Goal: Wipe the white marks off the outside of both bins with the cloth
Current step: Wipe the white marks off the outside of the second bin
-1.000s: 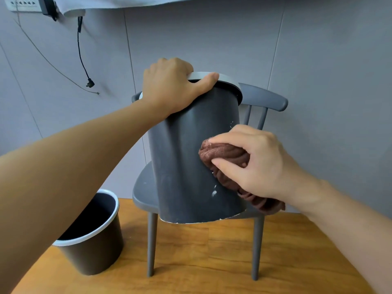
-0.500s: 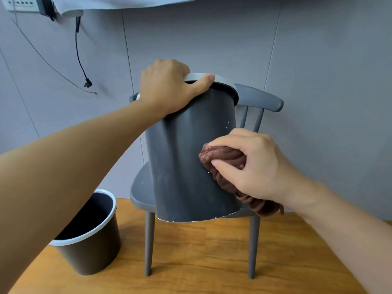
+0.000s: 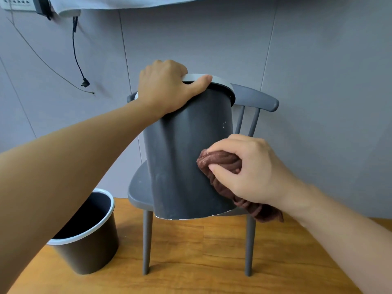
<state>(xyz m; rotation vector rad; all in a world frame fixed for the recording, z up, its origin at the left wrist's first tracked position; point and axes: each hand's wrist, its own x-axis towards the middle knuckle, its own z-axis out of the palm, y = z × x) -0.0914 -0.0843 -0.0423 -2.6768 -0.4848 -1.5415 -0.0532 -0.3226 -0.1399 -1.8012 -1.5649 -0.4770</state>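
Note:
A dark grey bin point(image 3: 180, 158) with a pale rim stands tilted on a grey chair point(image 3: 139, 187), in the middle of the head view. My left hand point(image 3: 167, 88) grips its rim at the top. My right hand point(image 3: 248, 168) presses a bunched brown cloth point(image 3: 220, 162) against the bin's lower right side. Small white marks point(image 3: 224, 124) show on the bin's upper right side, and white flecks run along its bottom edge point(image 3: 186, 218). A second dark bin point(image 3: 89, 249) with a white rim stands upright on the wooden floor at the lower left, partly behind my left forearm.
The chair stands against a grey panelled wall point(image 3: 318, 81). A black cable point(image 3: 77, 58) and a thin wire hang from a power strip point(image 3: 14, 3) at the upper left. Wooden floor point(image 3: 201, 262) spreads under and in front of the chair.
My right hand has slid the cloth a little down the bin's right side, covering the white spot that showed low on the bin. My left hand keeps its hold on the rim.

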